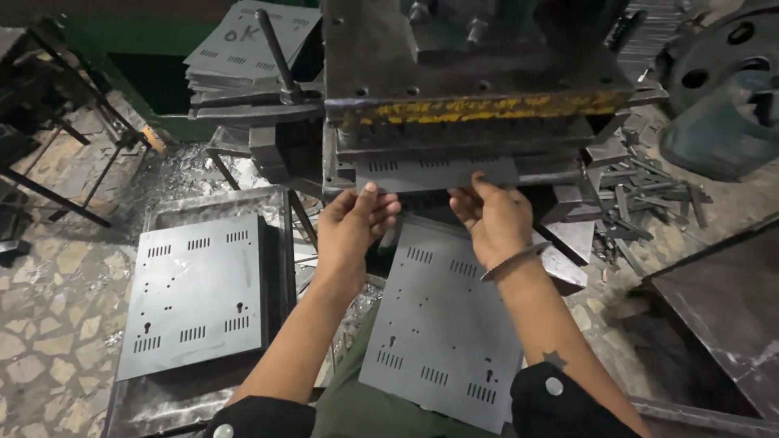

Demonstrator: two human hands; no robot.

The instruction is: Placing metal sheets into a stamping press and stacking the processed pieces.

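Lap-level metal sheet (442, 324) looks thin, stiff, sharp-edged; best held at the edges. Left hand (350, 231) and right hand (495, 219) pinch its far edge at the press (471, 122).

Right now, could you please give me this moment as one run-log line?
left hand: on near edge of slotted sheet in press | right hand: same edge | spare sheet: on lap | sheet stack: left

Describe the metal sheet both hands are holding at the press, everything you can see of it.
The metal sheet is a thin, flat, dull grey panel with rows of small punched slots. It lies level in the press, under the yellow-marked upper block. The left hand and right hand grip its near edge; the far part is hidden.
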